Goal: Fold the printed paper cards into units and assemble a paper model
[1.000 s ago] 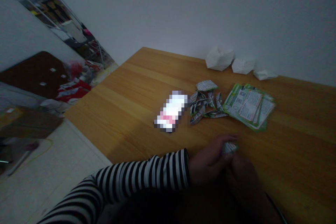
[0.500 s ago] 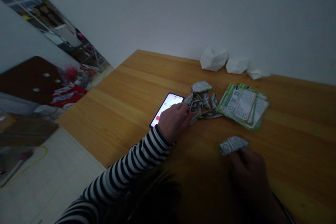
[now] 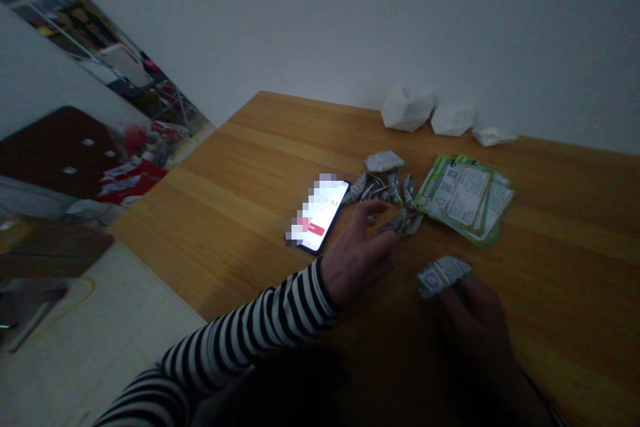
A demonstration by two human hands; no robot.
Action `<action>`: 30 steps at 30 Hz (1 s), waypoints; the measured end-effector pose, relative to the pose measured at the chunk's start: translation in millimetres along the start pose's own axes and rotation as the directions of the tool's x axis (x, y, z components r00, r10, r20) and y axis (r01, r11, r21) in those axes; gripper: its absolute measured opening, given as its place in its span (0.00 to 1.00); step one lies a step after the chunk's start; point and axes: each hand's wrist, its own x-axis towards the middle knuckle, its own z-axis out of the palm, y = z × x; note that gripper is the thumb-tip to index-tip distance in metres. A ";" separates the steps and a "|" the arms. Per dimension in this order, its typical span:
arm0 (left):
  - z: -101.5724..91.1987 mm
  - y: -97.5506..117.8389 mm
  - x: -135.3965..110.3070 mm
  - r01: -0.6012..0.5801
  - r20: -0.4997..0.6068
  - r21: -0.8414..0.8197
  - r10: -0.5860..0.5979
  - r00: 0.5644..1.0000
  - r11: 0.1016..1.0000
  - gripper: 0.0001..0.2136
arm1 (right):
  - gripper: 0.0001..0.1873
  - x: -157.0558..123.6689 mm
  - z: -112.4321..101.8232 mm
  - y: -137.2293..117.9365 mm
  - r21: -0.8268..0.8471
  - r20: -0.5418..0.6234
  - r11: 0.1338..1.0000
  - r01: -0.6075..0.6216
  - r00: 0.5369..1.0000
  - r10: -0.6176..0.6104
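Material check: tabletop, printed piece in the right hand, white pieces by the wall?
Tabletop: likely wood or wood-look laminate, smooth, dull sheen; parallel tan bands like grain.
Printed piece in the right hand: probably folded paper or thin card; print, straight edges. Too dim to judge gloss.
White pieces: probably plain paper, matte; angular, fold-like faces, no visible shine.

The one camera, head-worn, faces forward and down from close above the near side of the bench, looking across to the wall, with floor at left.
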 end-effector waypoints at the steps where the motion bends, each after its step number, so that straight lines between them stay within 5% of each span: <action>1: 2.8 3.1 -1.6 -0.004 0.025 -0.078 0.006 1.000 0.997 0.04 | 0.13 -0.8 0.1 -0.8 0.039 0.008 0.999 0.008 1.000 -0.008; 8: 17.6 10.6 -8.0 0.100 0.319 -0.337 0.014 0.948 0.936 0.15 | 0.10 -3.2 7.5 -11.9 0.187 0.096 0.965 0.185 0.974 -0.205; 15: 29.6 15.3 -16.3 0.148 0.270 -0.592 0.021 0.963 0.792 0.42 | 0.09 -2.3 14.9 -12.2 0.151 0.049 0.983 0.101 0.993 -0.109; 21: 25.6 24.2 -13.8 0.257 0.233 -0.748 -0.121 0.965 0.612 0.25 | 0.12 1.2 15.9 -8.6 0.150 -0.019 0.988 0.043 0.999 -0.041; 30: 33.9 21.2 -10.9 0.309 0.156 -0.760 -0.301 0.941 0.572 0.18 | 0.12 0.0 14.8 -8.7 0.115 0.010 0.993 0.022 1.000 -0.024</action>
